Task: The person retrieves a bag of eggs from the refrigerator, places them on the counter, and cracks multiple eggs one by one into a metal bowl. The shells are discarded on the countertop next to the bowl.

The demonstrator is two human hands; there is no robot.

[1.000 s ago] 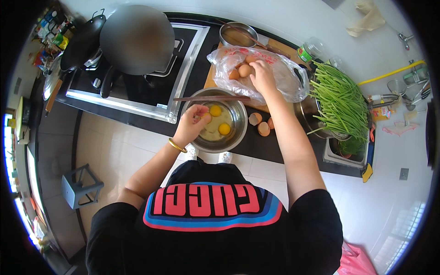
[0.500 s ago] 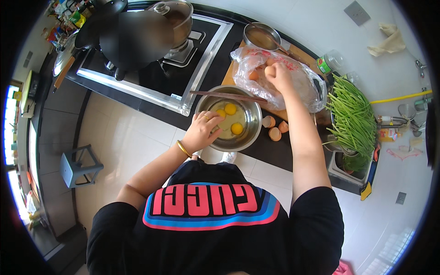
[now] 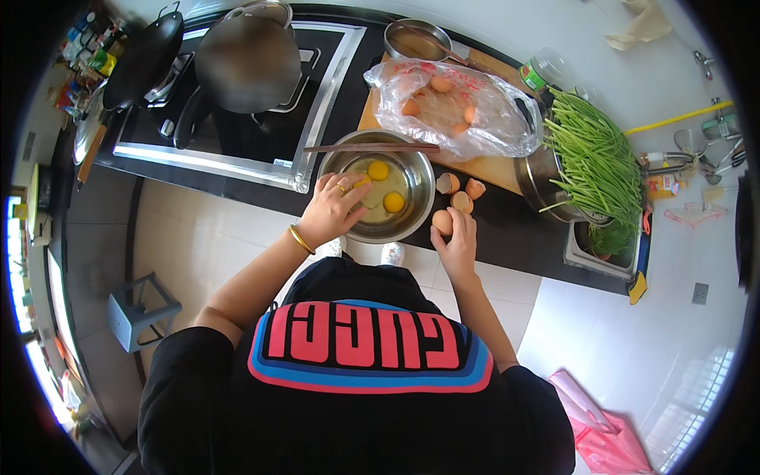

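A steel mixing bowl (image 3: pixel 419 218) holds cracked eggs with yellow yolks (image 3: pixel 393 202), and a pair of brown chopsticks (image 3: pixel 372 147) lies across its far rim. My left hand (image 3: pixel 328 210), with a ring and a gold bangle, grips the bowl's left rim; its fingers reach over the inside and partly cover a yolk. A whole brown egg (image 3: pixel 442 222) sits in the closed fingers of my right hand (image 3: pixel 457 244), just right of the bowl. Broken eggshells (image 3: pixel 461 203) lie beyond that hand. Several eggs (image 3: pixel 441 84) remain in a clear plastic bag (image 3: pixel 507 131) on a wooden board (image 3: pixel 370 119).
Far left is a glass-topped stove (image 3: pixel 229 154) with a blurred pan (image 3: pixel 249 67) and a black wok (image 3: pixel 146 59). A small pot (image 3: pixel 416 39) stands behind the bag. Green stalks (image 3: pixel 594 158) lie at right near a sink (image 3: pixel 586 257). A grey stool (image 3: pixel 142 313) stands on the floor.
My right hand has come out of the plastic bag with an egg and moved toward me, beside the bowl. My left hand stays at the bowl's rim. The whole view has shifted a little.
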